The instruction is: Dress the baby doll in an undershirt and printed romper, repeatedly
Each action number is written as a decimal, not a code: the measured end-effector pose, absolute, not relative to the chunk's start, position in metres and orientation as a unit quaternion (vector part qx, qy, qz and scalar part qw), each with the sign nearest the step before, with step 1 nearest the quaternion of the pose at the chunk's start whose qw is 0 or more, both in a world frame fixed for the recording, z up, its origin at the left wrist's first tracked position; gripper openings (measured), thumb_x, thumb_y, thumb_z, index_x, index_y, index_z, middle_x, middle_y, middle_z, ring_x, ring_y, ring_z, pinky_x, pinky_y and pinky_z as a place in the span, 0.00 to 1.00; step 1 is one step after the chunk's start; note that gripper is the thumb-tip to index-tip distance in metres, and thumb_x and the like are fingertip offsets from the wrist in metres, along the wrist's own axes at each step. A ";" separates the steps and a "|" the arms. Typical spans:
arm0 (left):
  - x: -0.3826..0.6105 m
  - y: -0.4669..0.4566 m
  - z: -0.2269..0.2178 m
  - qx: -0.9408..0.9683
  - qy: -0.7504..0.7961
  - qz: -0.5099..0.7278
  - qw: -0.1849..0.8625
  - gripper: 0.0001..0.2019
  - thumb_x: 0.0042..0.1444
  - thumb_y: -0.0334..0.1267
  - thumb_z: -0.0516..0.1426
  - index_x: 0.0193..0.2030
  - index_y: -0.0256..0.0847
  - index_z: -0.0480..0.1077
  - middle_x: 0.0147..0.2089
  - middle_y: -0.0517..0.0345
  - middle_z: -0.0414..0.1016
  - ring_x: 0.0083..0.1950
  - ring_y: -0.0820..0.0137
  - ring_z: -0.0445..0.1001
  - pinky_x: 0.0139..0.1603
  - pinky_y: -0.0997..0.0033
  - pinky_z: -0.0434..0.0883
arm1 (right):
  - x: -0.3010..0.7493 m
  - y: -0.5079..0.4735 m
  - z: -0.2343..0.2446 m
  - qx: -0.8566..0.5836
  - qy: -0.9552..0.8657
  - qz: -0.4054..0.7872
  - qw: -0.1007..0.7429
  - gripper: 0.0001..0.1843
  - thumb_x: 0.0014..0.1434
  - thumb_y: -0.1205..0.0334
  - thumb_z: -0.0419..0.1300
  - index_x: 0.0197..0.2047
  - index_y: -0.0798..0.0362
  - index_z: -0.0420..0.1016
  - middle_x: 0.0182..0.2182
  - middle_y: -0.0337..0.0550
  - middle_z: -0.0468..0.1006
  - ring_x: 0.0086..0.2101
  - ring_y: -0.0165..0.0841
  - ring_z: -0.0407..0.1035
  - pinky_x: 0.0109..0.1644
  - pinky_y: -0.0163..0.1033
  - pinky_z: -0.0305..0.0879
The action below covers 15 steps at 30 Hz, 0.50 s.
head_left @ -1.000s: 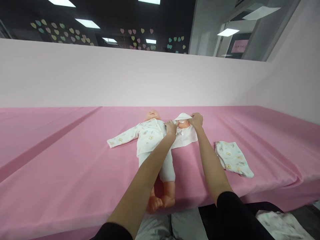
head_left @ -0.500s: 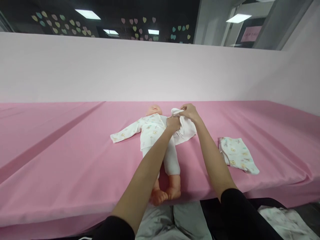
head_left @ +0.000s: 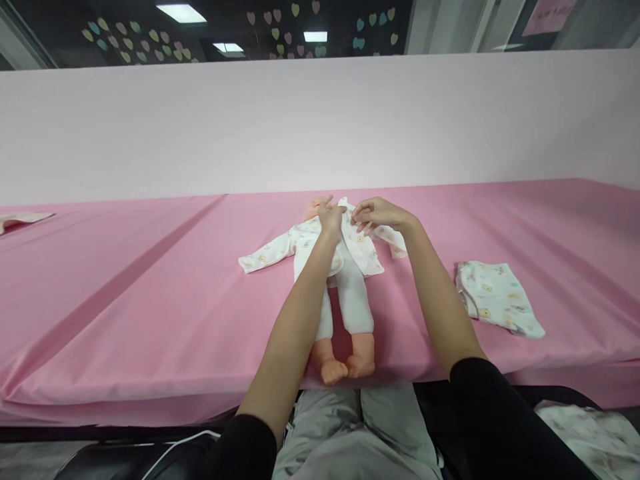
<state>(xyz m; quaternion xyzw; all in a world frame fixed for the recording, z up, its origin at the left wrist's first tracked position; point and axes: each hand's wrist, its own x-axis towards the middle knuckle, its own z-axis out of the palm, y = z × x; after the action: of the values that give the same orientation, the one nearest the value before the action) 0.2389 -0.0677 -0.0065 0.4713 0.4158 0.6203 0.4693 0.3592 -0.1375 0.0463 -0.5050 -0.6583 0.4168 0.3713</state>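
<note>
A baby doll (head_left: 355,307) lies on its back with its feet toward me, wearing a white printed baby shirt (head_left: 361,252) and plain white leggings. The sleeve on the left is stretched out flat; on the right the other sleeve (head_left: 393,240) lies outward, partly behind my right hand. My left hand (head_left: 331,215) is over the doll's neck by the collar, fingers stretched apart, and it hides part of the head. My right hand (head_left: 383,213) hovers at the shirt's right shoulder, its fingers loosely bent and apart. Whether the fingertips touch the cloth is hard to tell.
A folded printed garment (head_left: 497,298) lies to the right on the pink table cover (head_left: 150,320). A piece of cloth (head_left: 25,219) shows at the far left edge. Behind the table stands a white wall (head_left: 300,127). More printed cloth (head_left: 595,433) is at the lower right.
The shirt's right half, bunched inside out around my hands before, now lies spread over the doll's side with its sleeve outward. Both hands have drawn away from the bunched cloth. My view has shifted.
</note>
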 end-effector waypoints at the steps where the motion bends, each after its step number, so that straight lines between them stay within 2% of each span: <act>1: 0.234 -0.070 -0.004 0.474 0.424 0.628 0.449 0.33 0.43 0.22 0.54 0.59 0.35 0.57 0.40 0.54 0.74 0.36 0.73 0.74 0.40 0.73 0.72 | 0.362 -0.134 0.044 -0.538 -0.649 0.371 0.390 0.06 0.47 0.75 0.61 0.32 0.60 0.73 0.27 0.45 0.75 0.26 0.32 0.71 0.28 0.36 0.70; 3: 0.223 -0.075 -0.001 0.512 0.438 0.630 0.386 0.30 0.42 0.21 0.55 0.56 0.36 0.60 0.42 0.53 0.74 0.40 0.72 0.74 0.43 0.73 0.71 | 0.367 -0.127 0.037 -0.613 -0.644 0.239 0.390 0.10 0.47 0.77 0.59 0.35 0.60 0.73 0.29 0.46 0.76 0.30 0.33 0.72 0.34 0.37 0.69; 6: 0.204 -0.080 0.002 0.598 0.450 0.594 0.297 0.24 0.42 0.20 0.55 0.49 0.35 0.66 0.39 0.54 0.75 0.43 0.71 0.74 0.47 0.72 0.70 | 0.369 -0.120 0.025 -0.668 -0.689 0.091 0.266 0.19 0.44 0.76 0.61 0.43 0.58 0.72 0.41 0.47 0.75 0.40 0.36 0.70 0.41 0.36 0.66; 8: 0.195 -0.080 0.007 0.633 0.444 0.575 0.268 0.22 0.42 0.18 0.53 0.46 0.35 0.68 0.37 0.55 0.76 0.40 0.71 0.75 0.46 0.71 0.71 | 0.368 -0.115 0.016 -0.659 -0.731 0.080 0.157 0.23 0.44 0.72 0.63 0.46 0.56 0.71 0.44 0.47 0.75 0.41 0.37 0.69 0.40 0.35 0.64; 10: 0.188 -0.082 0.020 0.649 0.414 0.581 0.264 0.20 0.43 0.18 0.52 0.44 0.35 0.69 0.36 0.54 0.76 0.38 0.72 0.76 0.45 0.70 0.73 | 0.364 -0.110 0.005 -0.646 -0.753 0.091 0.086 0.22 0.45 0.69 0.64 0.46 0.56 0.70 0.42 0.47 0.76 0.39 0.38 0.70 0.37 0.35 0.63; 13: 0.179 -0.110 0.056 0.672 0.295 0.616 0.285 0.15 0.46 0.23 0.55 0.43 0.35 0.69 0.39 0.53 0.76 0.41 0.71 0.77 0.46 0.70 0.74 | 0.359 -0.104 -0.009 -0.639 -0.762 0.080 0.067 0.21 0.49 0.68 0.61 0.48 0.58 0.68 0.44 0.53 0.75 0.41 0.41 0.70 0.38 0.36 0.63; 15: 0.171 -0.155 0.087 0.717 0.168 0.612 0.288 0.17 0.49 0.30 0.58 0.47 0.38 0.67 0.44 0.55 0.75 0.47 0.68 0.76 0.50 0.68 0.73 | 0.356 -0.102 -0.015 -0.638 -0.764 0.066 0.067 0.22 0.51 0.69 0.59 0.50 0.60 0.66 0.46 0.56 0.73 0.43 0.43 0.69 0.40 0.37 0.64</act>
<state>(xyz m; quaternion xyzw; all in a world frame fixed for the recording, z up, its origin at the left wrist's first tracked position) 0.1712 -0.1548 0.0872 0.7168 0.1678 0.6123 0.2884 0.3560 -0.1017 -0.0153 -0.6379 -0.7644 0.0657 0.0670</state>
